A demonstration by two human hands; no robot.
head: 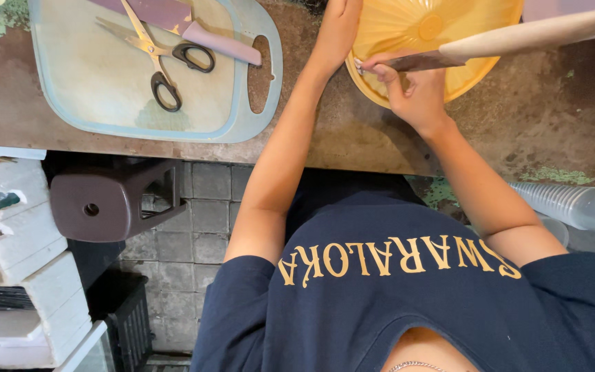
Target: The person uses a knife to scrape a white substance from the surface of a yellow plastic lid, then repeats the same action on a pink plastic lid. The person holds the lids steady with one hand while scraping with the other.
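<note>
At far left, white foam boxes (22, 227) sit beside a brown plastic stool (108, 203) under the worn table (352, 138). On the table lies a pale blue cutting board (105, 114) carrying scissors (156, 55) and a purple-handled knife (201, 34), both untouched. The left hand (339, 27) reaches to the rim of an orange plastic bowl (394, 27); its fingers run out of view, so I cannot tell its grip. The right hand (411, 89) is clamped around a wooden-handled knife (518, 38) held over the bowl. Nothing cut shows in the bowl, so the work looks barely begun
</note>
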